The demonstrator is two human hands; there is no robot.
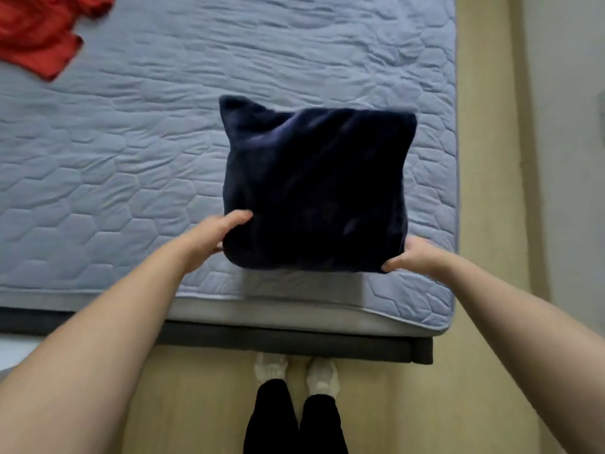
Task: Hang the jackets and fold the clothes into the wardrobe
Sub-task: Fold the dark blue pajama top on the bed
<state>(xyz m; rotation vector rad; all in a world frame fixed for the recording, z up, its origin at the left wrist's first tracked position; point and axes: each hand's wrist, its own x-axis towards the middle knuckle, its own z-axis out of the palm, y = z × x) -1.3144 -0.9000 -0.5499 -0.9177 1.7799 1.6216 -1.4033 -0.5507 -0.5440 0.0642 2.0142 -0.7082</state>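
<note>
Both hands grip the folded navy garment: my left hand pinches its near left corner, my right hand the near right. It hangs over the mattress edge, apparently lifted. Soft, plush, light; support it from beneath or the folds slump.

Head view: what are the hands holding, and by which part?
The folded navy garment, by its two near corners: left hand at the left one, right hand at the right.

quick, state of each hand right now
Left hand: grips the near left edge of the folded dark blue garment.
Right hand: grips its near right corner.
</note>
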